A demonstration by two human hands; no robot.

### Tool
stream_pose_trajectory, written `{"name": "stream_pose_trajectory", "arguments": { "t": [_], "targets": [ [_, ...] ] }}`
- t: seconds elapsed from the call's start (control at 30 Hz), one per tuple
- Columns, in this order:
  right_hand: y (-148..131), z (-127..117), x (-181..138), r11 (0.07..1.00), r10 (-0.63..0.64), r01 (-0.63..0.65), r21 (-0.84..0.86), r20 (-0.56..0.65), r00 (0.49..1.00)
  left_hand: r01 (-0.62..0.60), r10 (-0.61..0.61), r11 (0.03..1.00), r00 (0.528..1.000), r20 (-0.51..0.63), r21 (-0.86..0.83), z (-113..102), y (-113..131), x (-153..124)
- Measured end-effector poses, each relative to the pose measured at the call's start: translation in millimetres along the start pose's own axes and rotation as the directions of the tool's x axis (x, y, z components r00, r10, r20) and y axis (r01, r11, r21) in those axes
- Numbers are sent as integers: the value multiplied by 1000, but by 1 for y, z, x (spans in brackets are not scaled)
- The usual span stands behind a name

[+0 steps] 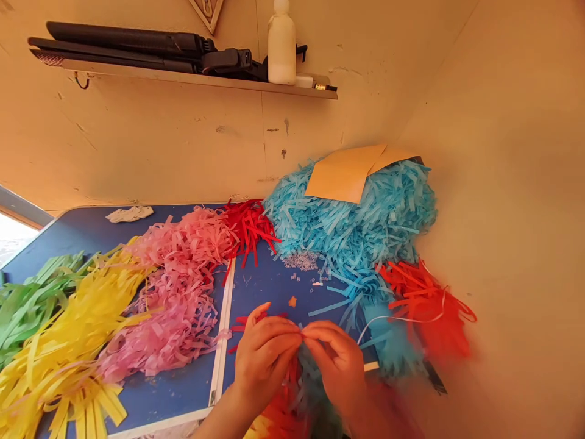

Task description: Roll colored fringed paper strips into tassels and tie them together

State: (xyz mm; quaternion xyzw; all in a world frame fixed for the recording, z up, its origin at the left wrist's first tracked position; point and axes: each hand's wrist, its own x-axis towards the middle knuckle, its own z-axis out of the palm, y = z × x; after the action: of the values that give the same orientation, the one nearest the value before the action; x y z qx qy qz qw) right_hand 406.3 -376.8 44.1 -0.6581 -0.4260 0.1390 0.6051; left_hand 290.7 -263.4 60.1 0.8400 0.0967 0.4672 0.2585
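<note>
My left hand (262,356) and my right hand (336,360) meet at the fingertips low in the middle of the view, both pinched on a bunch of blue and red paper strips (299,390) that hangs below them. Both sets of fingers are curled closed. A thin white string (402,318) runs from near my right hand over a red-orange tassel (427,305). Just beyond my left hand lie a few loose red strips (256,320) on the blue table (274,286).
Piles of cut paper strips cover the table: green (27,299) and yellow (64,341) at left, pink (178,286), red (247,225), and a big light-blue heap (356,213) with tan card (347,174) on it. A wall shelf (183,76) holds a white bottle (281,42).
</note>
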Motion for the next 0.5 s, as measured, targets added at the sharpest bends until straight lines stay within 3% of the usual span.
{"name": "stream_pose_trajectory", "arguments": {
  "t": [0.23, 0.4, 0.5],
  "targets": [
    [2, 1, -2, 995, -89, 87, -38, -32, 996, 35, -37, 999, 998, 52, 41, 0, -2, -1],
    [1, 11, -5, 978, -190, 181, -102, -85, 978, 63, -70, 996, 992, 103, 69, 15, -11, -6],
    [9, -10, 8, 964, -246, 237, -124, -64, 967, 116, -124, 991, 985, 123, 64, 18, -21, -16]
  ]
}}
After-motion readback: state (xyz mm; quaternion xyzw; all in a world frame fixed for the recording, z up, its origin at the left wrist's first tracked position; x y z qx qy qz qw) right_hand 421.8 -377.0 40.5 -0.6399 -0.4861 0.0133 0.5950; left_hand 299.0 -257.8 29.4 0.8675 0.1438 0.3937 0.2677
